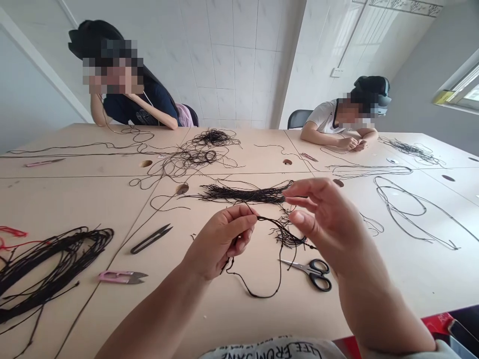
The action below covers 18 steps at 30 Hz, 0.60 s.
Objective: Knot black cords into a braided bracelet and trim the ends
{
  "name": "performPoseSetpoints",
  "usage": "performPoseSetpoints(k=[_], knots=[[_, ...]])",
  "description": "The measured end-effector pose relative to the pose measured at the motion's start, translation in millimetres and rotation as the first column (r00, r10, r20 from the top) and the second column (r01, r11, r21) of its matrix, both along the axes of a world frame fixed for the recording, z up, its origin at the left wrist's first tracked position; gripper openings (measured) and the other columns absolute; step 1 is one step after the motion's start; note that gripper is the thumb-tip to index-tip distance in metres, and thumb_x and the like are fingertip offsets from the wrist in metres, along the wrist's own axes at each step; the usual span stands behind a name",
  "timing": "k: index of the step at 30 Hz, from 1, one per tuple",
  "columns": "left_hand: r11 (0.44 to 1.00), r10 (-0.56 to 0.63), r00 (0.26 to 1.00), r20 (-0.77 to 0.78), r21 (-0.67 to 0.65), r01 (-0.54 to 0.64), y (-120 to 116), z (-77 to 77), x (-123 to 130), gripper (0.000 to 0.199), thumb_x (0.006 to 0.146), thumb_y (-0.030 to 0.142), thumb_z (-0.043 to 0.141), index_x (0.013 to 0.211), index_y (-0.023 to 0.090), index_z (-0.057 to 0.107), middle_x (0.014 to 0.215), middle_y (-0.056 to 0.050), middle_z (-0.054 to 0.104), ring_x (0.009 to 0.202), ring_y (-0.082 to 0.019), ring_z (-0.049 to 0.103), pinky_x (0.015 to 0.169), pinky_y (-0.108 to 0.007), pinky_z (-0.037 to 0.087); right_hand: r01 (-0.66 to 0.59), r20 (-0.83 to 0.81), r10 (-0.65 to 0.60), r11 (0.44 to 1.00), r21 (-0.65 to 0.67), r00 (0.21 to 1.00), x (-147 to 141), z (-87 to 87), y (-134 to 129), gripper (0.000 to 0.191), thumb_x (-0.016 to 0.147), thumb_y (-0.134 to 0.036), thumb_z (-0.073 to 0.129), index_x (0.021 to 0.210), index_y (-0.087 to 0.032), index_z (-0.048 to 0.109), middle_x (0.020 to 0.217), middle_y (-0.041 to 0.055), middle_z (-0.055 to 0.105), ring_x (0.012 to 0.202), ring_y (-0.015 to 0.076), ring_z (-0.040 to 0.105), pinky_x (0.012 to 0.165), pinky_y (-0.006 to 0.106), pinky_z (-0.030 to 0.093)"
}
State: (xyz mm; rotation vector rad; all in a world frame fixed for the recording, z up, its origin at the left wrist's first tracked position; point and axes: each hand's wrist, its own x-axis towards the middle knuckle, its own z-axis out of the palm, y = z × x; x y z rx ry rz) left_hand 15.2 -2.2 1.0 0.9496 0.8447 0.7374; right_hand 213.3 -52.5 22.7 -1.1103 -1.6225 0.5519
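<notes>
My left hand (220, 244) pinches a thin black cord (267, 219) between thumb and fingers, and a loop of it hangs below onto the table. My right hand (318, 219) is raised just to the right, its thumb and fingers apart, close above a small tangle of the cord ends (286, 238). Behind my fingers lies a long bundle of black cords (243, 194). Black-handled scissors (314, 274) lie open-bladed under my right wrist. Black thread snips (151, 238) and pink thread snips (121, 277) rest left of my left hand.
A large coil of black cord (56, 264) lies at the left, with red strands (13, 232) beside it. Loose cords cover the pale wooden table (404, 274), which has round holes (182, 189). Two people (138, 102) (333, 119) sit across it.
</notes>
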Motion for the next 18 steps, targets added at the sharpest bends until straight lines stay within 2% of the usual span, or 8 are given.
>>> performPoseSetpoints(k=[3,6,9,12,18], knots=[[0.999,0.033,0.999,0.003,-0.003,-0.033,-1.0,-0.8,-0.3,0.028,0.07,0.033,0.081,0.082,0.016,0.061,0.056,0.008,0.053,0.042,-0.002,0.04,0.035,-0.01,0.023,0.076,0.229,-0.114,0.983,0.17,0.967,-3.9,-6.6,-15.5,0.013,0.096,-0.032,0.071,0.105,-0.026,0.063,0.105,0.0037,0.067,0.101,0.018,0.065,0.088,0.034,0.057],[0.998,0.031,0.999,-0.021,0.058,-0.03,-3.0,-2.9,-0.5,0.027,0.073,0.034,0.08,0.082,0.015,0.063,0.055,0.008,0.052,0.042,-0.002,0.04,0.036,-0.01,0.025,0.042,0.374,-0.123,0.975,0.218,0.919,-10.2,-10.5,-17.5,0.017,0.098,-0.023,0.067,0.115,-0.025,0.066,0.11,0.005,0.069,0.099,0.0171,0.067,0.084,0.032,0.057],[0.986,0.043,0.998,-0.038,0.162,-0.037,-5.1,-4.6,-0.8,0.023,0.079,0.034,0.077,0.084,0.015,0.066,0.056,0.008,0.051,0.043,-0.002,0.04,0.037,-0.01,0.029,0.018,0.414,-0.105,0.978,0.208,0.904,-14.3,-11.9,-12.2,0.01,0.099,-0.015,0.06,0.105,-0.02,0.067,0.105,0.005,0.072,0.094,0.0152,0.068,0.081,0.028,0.057],[0.974,0.067,0.996,-0.053,0.221,-0.054,-6.6,-4.9,-2.5,0.02,0.083,0.033,0.075,0.085,0.015,0.067,0.057,0.008,0.051,0.044,-0.002,0.04,0.038,-0.01,0.03,0.007,0.421,-0.094,0.979,0.205,0.902,-15.6,-11.8,-8.6,0.012,0.1,-0.011,0.056,0.095,-0.018,0.065,0.094,0.0037,0.073,0.085,0.0128,0.068,0.075,0.024,0.055],[0.97,0.074,0.995,-0.059,0.238,-0.059,-6.4,-5.3,-7.8,0.017,0.085,0.033,0.074,0.085,0.017,0.067,0.057,0.008,0.052,0.044,-0.003,0.04,0.038,-0.01,0.029,-0.001,0.486,-0.13,0.966,0.26,0.864,-15.2,-12.4,-8.5,0.014,0.1,-0.013,0.059,0.109,-0.016,0.069,0.096,0.0042,0.074,0.084,0.0133,0.068,0.073,0.025,0.052]])
